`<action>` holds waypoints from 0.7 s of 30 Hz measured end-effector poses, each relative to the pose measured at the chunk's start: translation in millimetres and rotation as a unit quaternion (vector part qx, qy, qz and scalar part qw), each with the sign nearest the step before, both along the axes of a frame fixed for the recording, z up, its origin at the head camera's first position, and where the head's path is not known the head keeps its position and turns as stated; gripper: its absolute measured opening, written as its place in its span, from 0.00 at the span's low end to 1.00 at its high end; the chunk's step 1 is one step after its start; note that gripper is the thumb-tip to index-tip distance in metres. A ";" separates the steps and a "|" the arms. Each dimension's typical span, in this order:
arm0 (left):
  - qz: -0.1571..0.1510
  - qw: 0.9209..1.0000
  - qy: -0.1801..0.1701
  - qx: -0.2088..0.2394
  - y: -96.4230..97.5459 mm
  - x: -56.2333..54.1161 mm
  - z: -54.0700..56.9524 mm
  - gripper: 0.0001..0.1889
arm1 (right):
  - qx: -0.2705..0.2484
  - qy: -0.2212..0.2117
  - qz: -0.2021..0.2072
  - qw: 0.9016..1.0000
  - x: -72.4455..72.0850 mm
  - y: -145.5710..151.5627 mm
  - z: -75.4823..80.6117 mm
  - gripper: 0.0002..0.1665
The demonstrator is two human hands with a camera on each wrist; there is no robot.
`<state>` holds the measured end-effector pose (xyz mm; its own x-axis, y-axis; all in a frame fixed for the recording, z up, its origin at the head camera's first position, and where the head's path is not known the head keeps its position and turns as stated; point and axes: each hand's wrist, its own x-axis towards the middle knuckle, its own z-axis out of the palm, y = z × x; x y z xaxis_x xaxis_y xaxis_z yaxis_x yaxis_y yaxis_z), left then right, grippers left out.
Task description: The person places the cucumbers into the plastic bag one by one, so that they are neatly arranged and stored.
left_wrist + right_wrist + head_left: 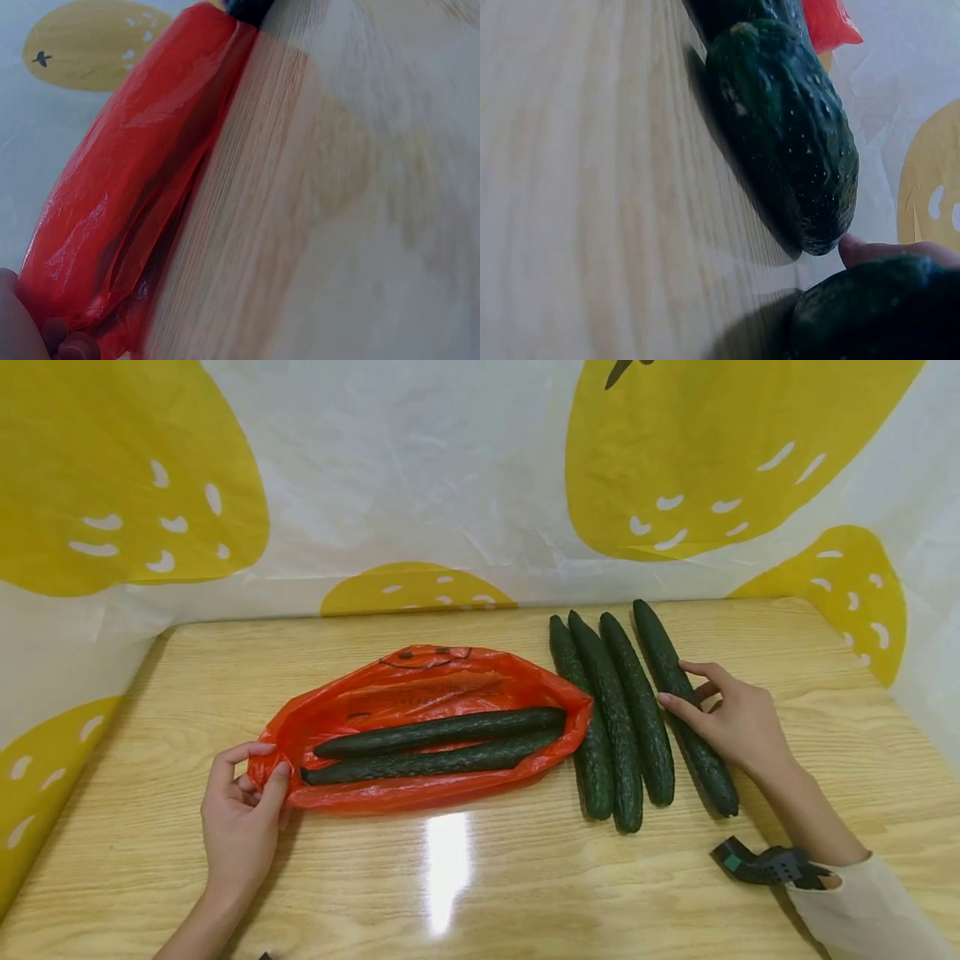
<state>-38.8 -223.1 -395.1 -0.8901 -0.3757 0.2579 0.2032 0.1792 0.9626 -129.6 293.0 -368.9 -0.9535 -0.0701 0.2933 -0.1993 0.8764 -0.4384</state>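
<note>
A red plastic bag (427, 797) lies on its side with its mouth spread, and two dark green cucumbers (442, 732) rest inside it. My left hand (243, 822) pinches the bag's left end between thumb and fingers; in the left wrist view the red plastic (127, 165) stretches away from the fingers. To the right of the bag, three cucumbers (611, 718) lie side by side. My right hand (738, 722) holds the rightmost cucumber (686, 727) around its middle, thumb on its left side. That cucumber (877, 307) fills the lower right corner of the right wrist view.
Everything lies on a light wood-grain table (337, 885). A white cloth with yellow fruit shapes (420, 485) hangs behind and at the sides. On the right wrist sits a black strapped device (772, 864). The bag's right end overlaps the nearest loose cucumber.
</note>
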 end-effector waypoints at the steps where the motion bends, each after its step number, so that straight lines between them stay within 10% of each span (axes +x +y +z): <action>1: 0.000 1.000 0.000 0.000 0.2 0.2 0.0 0.15 | -0.001 -0.003 0.000 1.000 -0.3 0.2 0.5 0.35; 21: -0.011 1.000 0.013 0.009 1.1 0.4 0.4 0.15 | -0.016 -0.023 0.006 1.000 -3.7 1.4 7.1 0.32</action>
<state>-38.4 -221.9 -394.7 -0.8916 -0.3603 0.2744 0.2320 0.1571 0.9600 -133.3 294.5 -361.7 -0.9654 -0.0721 0.2506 -0.1877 0.8592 -0.4759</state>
